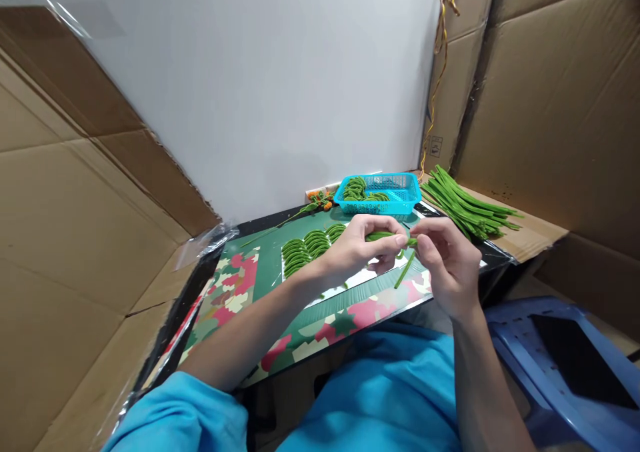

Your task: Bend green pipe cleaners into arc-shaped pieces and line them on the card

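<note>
Both my hands are raised over the near side of the table, fingertips almost meeting. My left hand [373,239] is closed on a bent green pipe cleaner [380,237], thumb against fingers. My right hand [447,255] pinches the end of the same piece, where it looks twisted. A short green tail [404,270] hangs down between the hands. Beneath my left wrist, rows of curved green pipe-cleaner pieces [316,243] lie on a white sheet [361,277], which my hands and forearm partly cover.
A blue plastic basket [407,205] with more curved green pieces stands at the back. Beside it lies an orange-flowered stem [310,207]. A bundle of straight green pipe cleaners [465,205] rests at the right. Cardboard walls [560,105] flank the table; a blue stool [530,365] holds a dark flat object.
</note>
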### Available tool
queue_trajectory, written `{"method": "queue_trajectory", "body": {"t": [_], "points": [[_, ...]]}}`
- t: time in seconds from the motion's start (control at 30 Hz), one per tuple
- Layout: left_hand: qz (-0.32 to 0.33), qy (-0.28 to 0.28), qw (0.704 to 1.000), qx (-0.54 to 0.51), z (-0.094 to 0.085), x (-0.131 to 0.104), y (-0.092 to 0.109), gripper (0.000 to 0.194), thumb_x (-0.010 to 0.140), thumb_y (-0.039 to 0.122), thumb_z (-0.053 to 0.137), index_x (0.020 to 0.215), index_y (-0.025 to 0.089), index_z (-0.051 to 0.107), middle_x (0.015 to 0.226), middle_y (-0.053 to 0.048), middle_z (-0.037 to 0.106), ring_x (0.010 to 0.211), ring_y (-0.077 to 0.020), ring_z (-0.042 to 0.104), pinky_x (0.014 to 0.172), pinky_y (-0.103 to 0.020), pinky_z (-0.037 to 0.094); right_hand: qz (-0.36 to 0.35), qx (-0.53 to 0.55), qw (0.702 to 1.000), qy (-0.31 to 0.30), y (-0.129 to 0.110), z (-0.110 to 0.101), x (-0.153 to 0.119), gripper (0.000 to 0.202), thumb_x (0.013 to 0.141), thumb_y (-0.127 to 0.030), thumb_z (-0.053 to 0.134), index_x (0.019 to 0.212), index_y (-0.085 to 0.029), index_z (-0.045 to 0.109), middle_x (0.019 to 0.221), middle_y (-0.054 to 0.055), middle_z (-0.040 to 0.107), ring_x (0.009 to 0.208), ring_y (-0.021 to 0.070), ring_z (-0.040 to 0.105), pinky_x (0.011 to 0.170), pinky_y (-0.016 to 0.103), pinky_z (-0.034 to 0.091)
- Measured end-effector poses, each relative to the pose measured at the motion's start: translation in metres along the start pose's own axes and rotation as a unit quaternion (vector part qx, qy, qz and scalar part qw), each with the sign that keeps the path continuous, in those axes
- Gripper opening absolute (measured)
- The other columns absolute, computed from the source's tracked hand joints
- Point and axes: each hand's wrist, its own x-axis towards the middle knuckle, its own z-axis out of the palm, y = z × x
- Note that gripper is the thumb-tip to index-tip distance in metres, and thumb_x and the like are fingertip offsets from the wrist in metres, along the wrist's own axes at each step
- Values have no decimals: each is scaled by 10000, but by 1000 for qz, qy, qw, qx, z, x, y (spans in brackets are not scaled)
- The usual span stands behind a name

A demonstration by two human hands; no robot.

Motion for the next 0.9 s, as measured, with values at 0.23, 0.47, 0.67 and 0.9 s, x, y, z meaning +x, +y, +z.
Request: {"method": "queue_trajectory", "body": {"t": [0.23, 0.47, 0.67, 0.9], "points": [[-77, -7, 990, -119, -2, 1, 6, 371, 820, 388, 857, 763, 144, 584, 615, 84, 369, 487, -35, 312, 443, -199, 220, -164, -161, 973, -21, 3, -7, 2, 141, 1007, -98, 616, 1034, -221, 679, 933, 44, 684, 781, 167, 633, 690, 305, 513], [-64, 8, 994, -88, 1, 2, 3, 420, 793, 457, 890, 811, 147, 607, 623, 72, 450, 473, -40, 375, 446, -201, 220, -122, -162, 978, 42, 2, 3, -2, 93, 1005, -143, 647, 1003, -231, 678, 792, 0, 669, 641, 142, 608, 604, 294, 506], [-85, -5, 988, -127, 0, 3, 1, 403, 819, 439, 877, 824, 140, 606, 650, 75, 417, 506, -37, 364, 456, -189, 219, -181, -184, 963, 72, 9, 5, -3, 159, 992, -126, 674, 1089, -249, 701, 912, 39, 755, 707, 168, 687, 609, 295, 575], [-83, -13, 980, -180, 4, 1, -1, 369, 860, 366, 861, 805, 126, 586, 669, 71, 405, 526, -26, 368, 475, -178, 244, -195, -211, 954, 87, 6, 9, -2, 183, 1012, -92, 638, 1073, -242, 724, 869, 38, 785, 737, 179, 742, 688, 307, 586]]}}
